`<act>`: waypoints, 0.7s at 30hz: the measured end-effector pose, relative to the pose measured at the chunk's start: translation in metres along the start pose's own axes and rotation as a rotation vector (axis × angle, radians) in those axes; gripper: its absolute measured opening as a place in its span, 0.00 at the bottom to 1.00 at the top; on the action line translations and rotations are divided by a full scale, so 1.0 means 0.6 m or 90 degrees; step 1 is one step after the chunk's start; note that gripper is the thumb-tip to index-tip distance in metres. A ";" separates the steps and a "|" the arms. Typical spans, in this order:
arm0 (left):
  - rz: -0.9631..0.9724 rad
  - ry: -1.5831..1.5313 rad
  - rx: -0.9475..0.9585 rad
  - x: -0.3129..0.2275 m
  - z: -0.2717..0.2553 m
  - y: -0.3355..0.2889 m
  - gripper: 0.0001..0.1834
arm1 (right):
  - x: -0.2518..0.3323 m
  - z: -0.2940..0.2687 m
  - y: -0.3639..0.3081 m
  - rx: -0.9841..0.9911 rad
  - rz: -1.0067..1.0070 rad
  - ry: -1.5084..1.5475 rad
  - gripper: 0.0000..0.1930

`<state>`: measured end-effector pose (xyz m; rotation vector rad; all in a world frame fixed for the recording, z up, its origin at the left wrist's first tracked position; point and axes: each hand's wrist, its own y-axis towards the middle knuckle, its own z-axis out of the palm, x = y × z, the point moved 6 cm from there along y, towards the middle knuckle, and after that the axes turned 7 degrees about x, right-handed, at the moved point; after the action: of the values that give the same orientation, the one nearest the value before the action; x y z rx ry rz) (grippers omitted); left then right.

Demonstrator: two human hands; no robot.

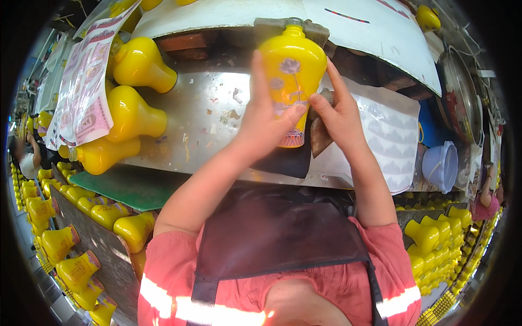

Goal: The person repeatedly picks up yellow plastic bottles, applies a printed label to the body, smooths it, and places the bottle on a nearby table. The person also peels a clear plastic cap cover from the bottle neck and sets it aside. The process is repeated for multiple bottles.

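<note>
A glossy yellow bottle (pixel 296 49) with a narrow clear neck lies across a padded rest (pixel 315 30), neck pointing away from me. Purple flower decals (pixel 290 66) run down its face, and a patterned band (pixel 293 137) circles the end nearest me. My left hand (pixel 269 111) grips the bottle's left side, its fingers slightly blurred and its thumb over the lower decal. Along the right side lie the fingers of my right hand (pixel 340 111), with the thumb pressed on the bottle's edge. Part of the decal is hidden by the left thumb.
Several plain yellow bottles (pixel 138 111) lie at the left beside printed pink decal sheets (pixel 89 100). A white patterned sheet (pixel 383 136) and a pale blue bucket (pixel 440 165) are at the right. Scraps dot the metal tabletop (pixel 198 130). Rows of yellow bottles (pixel 435 236) stand on both sides.
</note>
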<state>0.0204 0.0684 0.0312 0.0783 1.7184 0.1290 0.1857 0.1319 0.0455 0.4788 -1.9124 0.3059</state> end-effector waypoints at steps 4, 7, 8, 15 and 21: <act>-0.004 0.045 -0.001 -0.005 -0.002 0.000 0.63 | 0.023 -0.039 0.005 -0.023 0.037 0.220 0.19; -0.022 0.016 0.003 -0.005 0.000 -0.003 0.63 | 0.105 -0.039 -0.009 -0.098 -0.197 -0.007 0.14; -0.013 0.028 0.000 -0.008 0.000 -0.003 0.63 | 0.141 -0.023 -0.011 -0.087 -0.302 -0.176 0.15; -0.016 0.055 -0.008 -0.009 -0.001 -0.001 0.63 | 0.214 -0.008 0.013 -0.170 -0.447 -0.523 0.18; 0.041 0.203 -0.076 -0.012 -0.009 -0.007 0.59 | 0.204 -0.024 0.008 -0.219 -0.458 -0.491 0.13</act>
<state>0.0160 0.0633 0.0385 0.0263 2.0230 0.3049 0.1550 0.1198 0.1645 1.1062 -2.2836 -0.7683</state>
